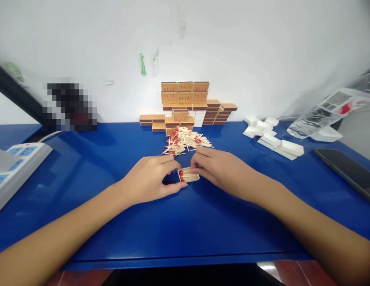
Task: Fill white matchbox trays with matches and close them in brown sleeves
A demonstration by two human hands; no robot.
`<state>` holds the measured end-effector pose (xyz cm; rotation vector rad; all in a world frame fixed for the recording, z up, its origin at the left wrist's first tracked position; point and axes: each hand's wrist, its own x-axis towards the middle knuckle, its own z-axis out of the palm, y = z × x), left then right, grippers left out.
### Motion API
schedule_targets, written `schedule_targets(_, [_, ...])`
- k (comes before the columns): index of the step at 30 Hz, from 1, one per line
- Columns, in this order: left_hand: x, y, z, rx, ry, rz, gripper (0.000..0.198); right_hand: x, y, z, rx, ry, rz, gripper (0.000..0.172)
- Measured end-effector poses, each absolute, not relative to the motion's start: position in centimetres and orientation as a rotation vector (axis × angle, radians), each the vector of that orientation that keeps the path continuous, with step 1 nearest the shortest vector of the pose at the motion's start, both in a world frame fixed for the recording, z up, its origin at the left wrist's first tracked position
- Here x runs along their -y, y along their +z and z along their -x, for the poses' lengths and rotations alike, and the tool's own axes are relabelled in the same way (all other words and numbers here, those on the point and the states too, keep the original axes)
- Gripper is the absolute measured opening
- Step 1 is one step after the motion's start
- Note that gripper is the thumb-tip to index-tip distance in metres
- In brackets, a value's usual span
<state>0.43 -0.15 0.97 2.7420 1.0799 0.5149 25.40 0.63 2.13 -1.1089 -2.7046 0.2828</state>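
A small white matchbox tray lies on the blue table, filled with red-headed matches whose heads point left. My left hand steadies the tray's left end, gripping it between thumb and fingers. Over the tray's right end, my right hand is closed in a pinch, its fingertips at the plain ends of the matches. Just behind the tray, a loose pile of matches is heaped on the table, red heads mostly to the left.
Against the wall stand stacked matchboxes. White empty trays lie at the right, near a plastic bottle and a black phone. A white power strip sits at the left. The blue table's front edge is close.
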Motion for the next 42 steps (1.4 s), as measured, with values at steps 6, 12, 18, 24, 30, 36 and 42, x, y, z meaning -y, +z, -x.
schedule_targets(6, [0.1,1.0,-0.4,-1.061,0.533,-2.765,0.029,-0.8,2.1,-25.7,2.658,0.365,1.017,0.016])
schedule_targets(12, [0.3,1.0,-0.3,-1.057,0.543,-2.759,0.029,-2.2,2.3,-26.6,2.517,0.352,1.09,0.016])
schedule_targets(18, [0.2,0.9,-0.3,-1.047,0.552,-2.766,0.03,-5.0,0.4,-28.1,2.431,0.213,1.272,0.013])
schedule_targets(24, [0.3,1.1,-0.3,-1.051,0.543,-2.772,0.03,-5.6,0.1,-27.6,2.42,0.282,1.296,0.011])
schedule_targets(30, [0.3,1.1,-0.3,-1.048,0.549,-2.771,0.029,-5.2,0.8,-28.2,2.489,0.416,1.262,0.017])
schedule_targets(36, [0.2,1.0,-0.3,-1.088,0.556,-2.754,0.03,-3.8,2.1,-28.3,2.498,0.396,1.219,0.017])
schedule_targets(42, [0.1,1.1,-0.3,-1.101,0.525,-2.749,0.029,-3.3,1.8,-27.4,2.518,0.356,1.295,0.014])
